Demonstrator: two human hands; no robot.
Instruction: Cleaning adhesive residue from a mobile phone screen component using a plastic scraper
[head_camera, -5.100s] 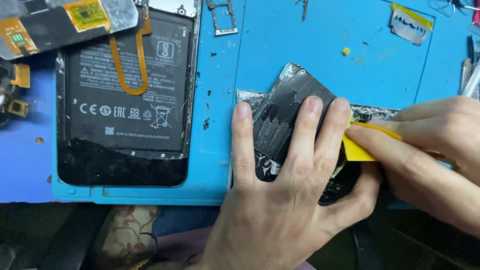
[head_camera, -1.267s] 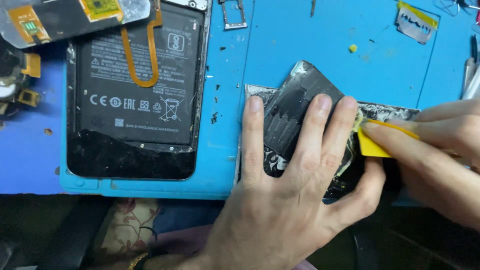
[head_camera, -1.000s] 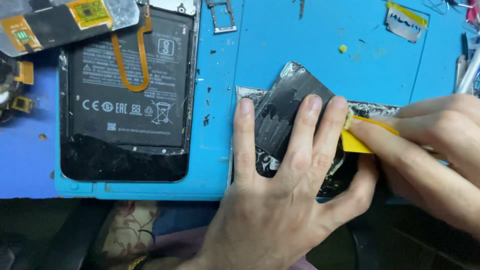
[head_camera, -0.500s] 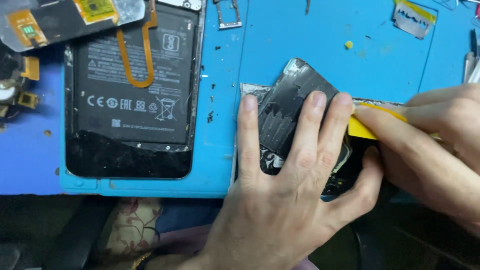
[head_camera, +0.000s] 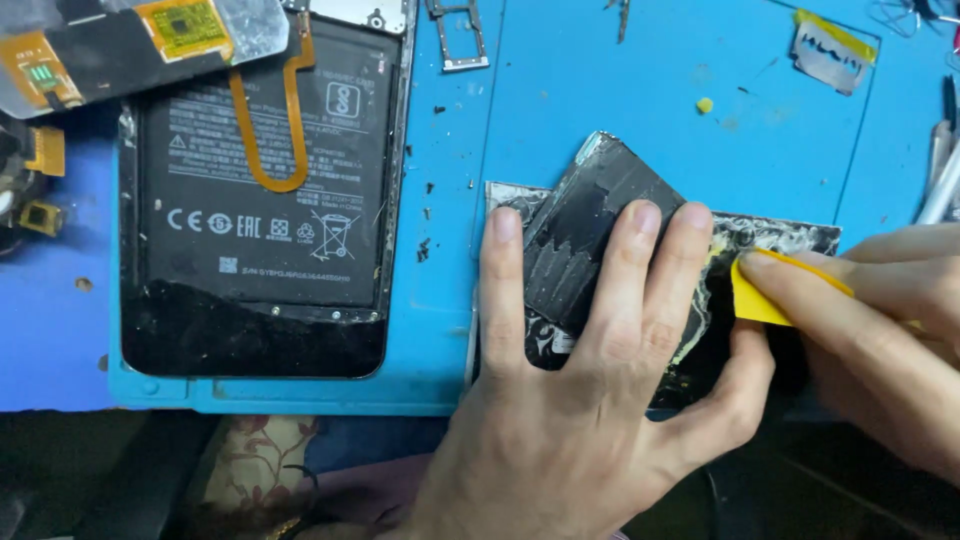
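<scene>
My left hand (head_camera: 590, 370) lies flat with fingers spread on a black, scraped adhesive-covered panel (head_camera: 590, 235) at the mat's front edge, pressing it down. My right hand (head_camera: 880, 330) comes in from the right and pinches a yellow plastic pry card (head_camera: 760, 295), whose edge rests on the panel's residue-streaked right part (head_camera: 790, 235). The panel's lower right portion is hidden under both hands.
An opened phone with its black battery (head_camera: 260, 200) and an orange flex cable (head_camera: 270, 130) lies at the left on the blue work mat (head_camera: 620, 90). A metal card tray (head_camera: 458, 35), a taped scrap (head_camera: 830, 50) and tool tips (head_camera: 940, 160) sit along the far and right edges.
The yellow card has been worked back and forth along the panel's right part; my left hand has stayed pressed on the panel. The view shifted slightly.
</scene>
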